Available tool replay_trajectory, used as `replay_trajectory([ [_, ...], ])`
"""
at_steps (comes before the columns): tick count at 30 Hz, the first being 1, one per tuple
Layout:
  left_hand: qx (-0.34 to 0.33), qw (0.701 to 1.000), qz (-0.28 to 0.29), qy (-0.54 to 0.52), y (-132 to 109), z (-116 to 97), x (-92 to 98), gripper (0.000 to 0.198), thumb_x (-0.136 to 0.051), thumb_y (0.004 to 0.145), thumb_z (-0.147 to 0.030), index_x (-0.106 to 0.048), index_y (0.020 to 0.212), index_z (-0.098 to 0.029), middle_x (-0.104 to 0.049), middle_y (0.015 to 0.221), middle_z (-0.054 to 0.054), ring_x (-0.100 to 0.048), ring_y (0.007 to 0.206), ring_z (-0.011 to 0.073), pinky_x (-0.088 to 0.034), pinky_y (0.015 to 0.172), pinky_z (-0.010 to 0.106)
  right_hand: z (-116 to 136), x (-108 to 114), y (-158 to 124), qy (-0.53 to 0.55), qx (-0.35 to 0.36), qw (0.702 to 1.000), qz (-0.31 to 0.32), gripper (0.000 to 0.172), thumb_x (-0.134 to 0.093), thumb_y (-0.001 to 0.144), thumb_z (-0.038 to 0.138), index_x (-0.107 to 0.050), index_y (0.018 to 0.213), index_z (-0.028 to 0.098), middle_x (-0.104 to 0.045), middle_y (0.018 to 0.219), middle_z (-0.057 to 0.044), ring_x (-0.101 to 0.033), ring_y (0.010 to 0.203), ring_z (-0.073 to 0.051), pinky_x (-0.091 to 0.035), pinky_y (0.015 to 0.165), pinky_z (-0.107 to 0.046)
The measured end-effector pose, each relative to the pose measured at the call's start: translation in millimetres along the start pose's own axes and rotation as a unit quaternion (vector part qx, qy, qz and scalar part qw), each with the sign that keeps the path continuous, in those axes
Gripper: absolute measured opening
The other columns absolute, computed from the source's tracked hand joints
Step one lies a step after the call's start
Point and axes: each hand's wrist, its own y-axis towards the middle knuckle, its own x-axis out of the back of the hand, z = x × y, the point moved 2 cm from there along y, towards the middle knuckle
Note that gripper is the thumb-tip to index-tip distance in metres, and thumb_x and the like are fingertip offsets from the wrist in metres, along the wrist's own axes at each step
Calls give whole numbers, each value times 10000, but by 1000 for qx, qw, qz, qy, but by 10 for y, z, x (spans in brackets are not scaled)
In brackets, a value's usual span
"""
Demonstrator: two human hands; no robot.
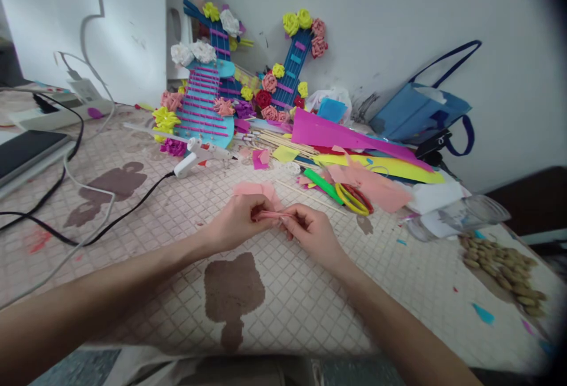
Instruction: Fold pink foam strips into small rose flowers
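Both hands meet over the middle of the table. My left hand (241, 220) pinches one end of a narrow folded pink paper strip (268, 215), and my right hand (310, 231) pinches the other end; fingers of both are closed on it. A loose pink paper piece (254, 188) lies just behind the hands. A thin wooden stick (310, 195) lies beyond my right hand.
A white glue gun (195, 157) with a black cord lies at back left. Blue craft guitars with paper flowers (208, 96) lean on the wall. Coloured paper sheets (349, 138), scissors with yellow handles (349, 198), a blue bag (416, 114), a clear jar (460, 216) and peanuts (500, 268) fill the right.
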Motion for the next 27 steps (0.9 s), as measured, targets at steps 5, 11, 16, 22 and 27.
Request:
replay_trajectory([
  [5, 1, 999, 0, -53, 70, 63, 70, 215, -597, 798, -325, -630, 723, -126, -570, 645, -4, -493, 592, 96, -373, 534, 202, -39, 128, 30, 6, -6, 999, -34, 175, -555, 864, 340, -612, 826, 179, -601, 673, 13, -530, 524, -93, -406, 507, -227],
  [11, -11, 995, 37, -92, 179, -20, 57, 196, -613, 806, -321, -648, 830, -129, -639, 744, 17, -570, 687, 113, -427, 595, 198, -49, 167, 45, 7, 2, 1000, -28, 179, -544, 868, 342, -603, 828, 178, -599, 671, 11, -534, 520, -93, -400, 493, -224],
  [16, 28, 993, 17, -114, 367, -69, 15, 149, -590, 797, -200, -620, 674, -121, -573, 577, -17, -504, 539, 77, -371, 509, 184, -51, 307, 65, -46, 18, 998, -50, 180, -506, 886, 341, -593, 839, 190, -611, 689, 2, -545, 533, -110, -435, 521, -245],
  [22, 113, 982, -24, -149, 928, -158, -88, 163, -579, 816, -154, -601, 658, -121, -592, 595, -9, -532, 535, 60, -391, 500, 157, -249, 928, 111, -411, 56, 885, -211, 180, -575, 800, 263, -615, 964, 199, -640, 1013, -110, -531, 1038, -302, -419, 894, -468],
  [27, 141, 983, -29, -117, 1387, -159, -378, 143, -587, 843, -194, -628, 733, -113, -623, 649, 13, -563, 570, 75, -381, 488, 160, -508, 1239, 113, -464, -19, 867, -179, 243, -560, 809, 283, -568, 1028, 180, -614, 1026, -147, -530, 1018, -321, -436, 847, -468],
])
